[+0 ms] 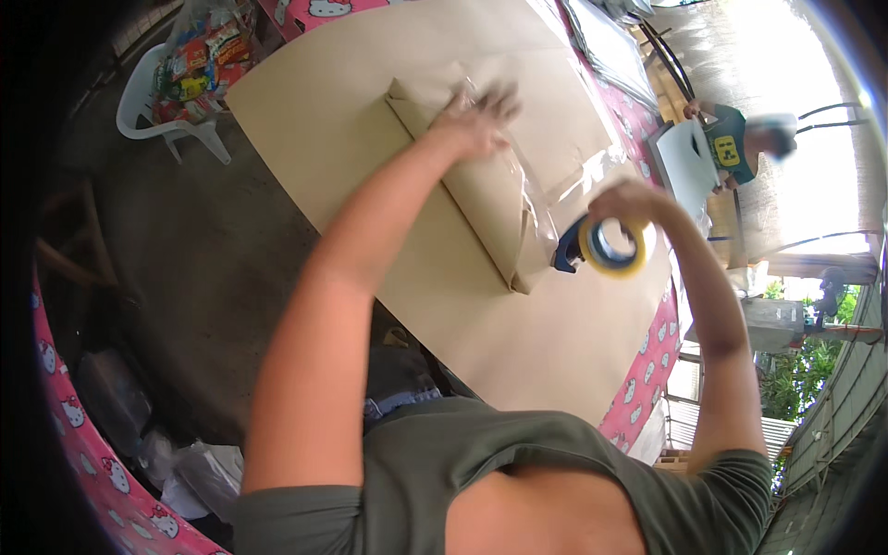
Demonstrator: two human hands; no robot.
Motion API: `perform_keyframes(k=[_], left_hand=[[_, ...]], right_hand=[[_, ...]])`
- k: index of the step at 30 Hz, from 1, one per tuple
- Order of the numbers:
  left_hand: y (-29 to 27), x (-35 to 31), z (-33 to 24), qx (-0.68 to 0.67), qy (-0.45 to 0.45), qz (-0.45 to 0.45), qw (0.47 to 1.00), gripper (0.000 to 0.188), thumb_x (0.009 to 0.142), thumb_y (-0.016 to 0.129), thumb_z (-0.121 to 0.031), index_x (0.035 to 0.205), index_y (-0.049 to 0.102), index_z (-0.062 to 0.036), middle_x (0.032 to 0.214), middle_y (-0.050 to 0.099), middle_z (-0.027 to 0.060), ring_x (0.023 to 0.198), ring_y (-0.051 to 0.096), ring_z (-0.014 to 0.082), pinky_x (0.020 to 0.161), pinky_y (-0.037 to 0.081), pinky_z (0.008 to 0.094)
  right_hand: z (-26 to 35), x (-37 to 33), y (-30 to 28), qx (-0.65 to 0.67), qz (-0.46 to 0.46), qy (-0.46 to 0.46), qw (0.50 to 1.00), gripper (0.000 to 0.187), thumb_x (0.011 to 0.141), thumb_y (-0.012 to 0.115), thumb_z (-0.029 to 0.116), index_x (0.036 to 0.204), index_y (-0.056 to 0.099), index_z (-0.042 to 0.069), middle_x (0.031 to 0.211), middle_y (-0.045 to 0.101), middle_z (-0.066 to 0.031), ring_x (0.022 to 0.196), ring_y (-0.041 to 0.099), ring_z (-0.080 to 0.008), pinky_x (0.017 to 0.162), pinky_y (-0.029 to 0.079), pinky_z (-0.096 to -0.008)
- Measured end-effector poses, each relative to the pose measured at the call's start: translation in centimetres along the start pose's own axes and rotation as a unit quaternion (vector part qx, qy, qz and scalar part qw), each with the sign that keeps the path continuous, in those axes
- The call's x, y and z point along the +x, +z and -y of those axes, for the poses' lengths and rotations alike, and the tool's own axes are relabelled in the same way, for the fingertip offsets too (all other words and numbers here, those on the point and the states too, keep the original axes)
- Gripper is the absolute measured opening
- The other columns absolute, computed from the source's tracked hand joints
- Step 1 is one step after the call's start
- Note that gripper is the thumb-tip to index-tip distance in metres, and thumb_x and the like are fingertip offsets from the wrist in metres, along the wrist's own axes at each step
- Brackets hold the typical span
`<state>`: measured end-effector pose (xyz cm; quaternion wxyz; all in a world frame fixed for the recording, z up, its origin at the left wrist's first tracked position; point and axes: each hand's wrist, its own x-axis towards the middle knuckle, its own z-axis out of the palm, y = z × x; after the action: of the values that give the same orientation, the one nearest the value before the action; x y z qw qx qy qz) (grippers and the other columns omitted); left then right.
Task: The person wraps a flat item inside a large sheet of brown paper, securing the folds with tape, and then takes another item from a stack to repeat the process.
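A parcel folded from brown kraft paper (462, 190) lies on a large brown paper sheet (324, 120) spread over the table. My left hand (474, 122) rests on the parcel's far part, its fingers spread and a little blurred. In my right hand (631, 200) is a tape dispenser (568, 248), dark blue, carrying a yellowish roll of clear tape. It hovers just right of the parcel's near end. Shiny clear tape (518, 171) runs along the parcel's right side, and more glossy strip shows between it and my right hand.
A pink patterned cloth (638, 398) shows beyond the sheet's edge. At the upper left, a white plastic chair (139, 97) bears a clear bag of colourful packets (199, 69). Another person (735, 143) in a dark green shirt is at the upper right, by a white board (680, 162).
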<state>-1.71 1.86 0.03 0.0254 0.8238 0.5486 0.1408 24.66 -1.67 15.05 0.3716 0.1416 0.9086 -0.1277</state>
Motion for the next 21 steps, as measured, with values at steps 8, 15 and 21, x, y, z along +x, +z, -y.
perform_keyframes(k=[8, 15, 21], left_hand=[[1.7, 0.2, -0.9, -0.068, -0.026, 0.057, 0.996, 0.068, 0.091, 0.025, -0.052, 0.142, 0.017, -0.0085, 0.15, 0.013, 0.0041, 0.137, 0.012, 0.0161, 0.111, 0.005, 0.0454], [-0.7, 2.6, 0.9, 0.014, 0.049, 0.177, 0.983, 0.062, 0.09, 0.023, -0.054, 0.144, 0.012, -0.0231, 0.15, 0.01, 0.0011, 0.138, 0.01, 0.0226, 0.104, -0.002, 0.063], [-1.9, 6.4, 5.3, 0.006, -0.169, 0.182, 0.969, 0.069, 0.086, 0.029, -0.063, 0.143, 0.018, -0.0267, 0.148, 0.017, 0.0106, 0.13, 0.031, 0.0319, 0.101, 0.018, 0.0637]], right_hand=[[8.2, -7.8, 9.9, 0.353, 0.16, 0.521, 0.761, 0.046, 0.062, 0.069, 0.021, 0.106, 0.061, 0.008, 0.097, 0.065, -0.0114, 0.081, 0.065, -0.0236, 0.074, 0.05, -0.0323], [29.0, -21.0, 27.9, 0.253, -0.183, 0.881, 0.355, 0.064, 0.063, 0.067, 0.027, 0.12, 0.051, 0.004, 0.102, 0.063, -0.0201, 0.091, 0.063, -0.029, 0.081, 0.049, -0.0352], [33.1, -17.8, 36.3, 0.188, -0.145, 0.95, 0.202, 0.072, 0.068, 0.07, 0.031, 0.131, 0.04, 0.014, 0.116, 0.057, -0.0142, 0.103, 0.057, -0.0305, 0.085, 0.045, -0.0437]])
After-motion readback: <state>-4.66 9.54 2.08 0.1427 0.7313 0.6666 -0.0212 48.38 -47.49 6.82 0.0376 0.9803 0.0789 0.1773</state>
